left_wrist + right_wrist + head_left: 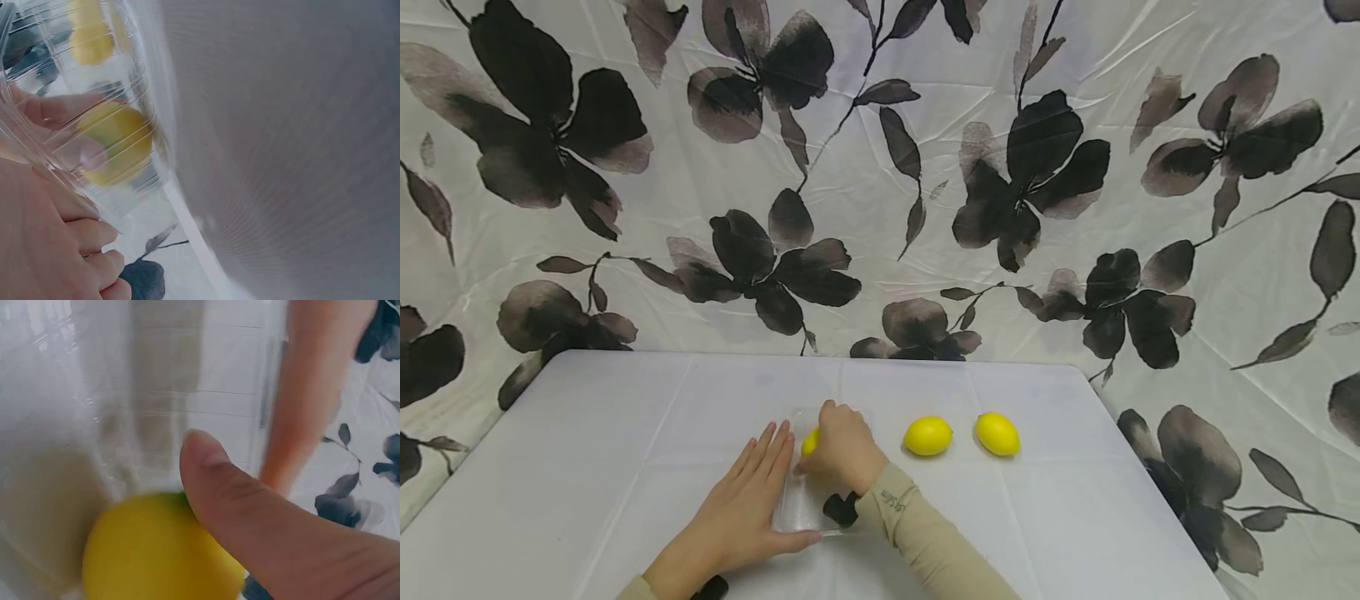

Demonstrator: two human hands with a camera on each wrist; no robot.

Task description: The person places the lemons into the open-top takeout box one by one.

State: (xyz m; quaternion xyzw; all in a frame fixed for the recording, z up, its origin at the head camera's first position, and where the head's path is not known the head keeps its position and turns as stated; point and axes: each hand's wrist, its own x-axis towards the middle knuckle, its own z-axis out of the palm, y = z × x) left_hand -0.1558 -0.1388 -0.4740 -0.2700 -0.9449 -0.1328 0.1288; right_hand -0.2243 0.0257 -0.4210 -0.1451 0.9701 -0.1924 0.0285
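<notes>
A clear plastic container stands on the white table between both hands. Inside it, my right hand grips a yellow lemon, mostly covered by the fingers in the head view. Through the ribbed clear wall, the left wrist view shows fingertips around this lemon. The right wrist view has the thumb lying against the lemon. Along the container's left side rests my left hand, fingers straight and thumb stretched out toward the near edge.
Two more lemons sit on the table right of the container, one nearer and another farther right. A black wrist device shows at the right wrist. Behind the table hangs a floral cloth.
</notes>
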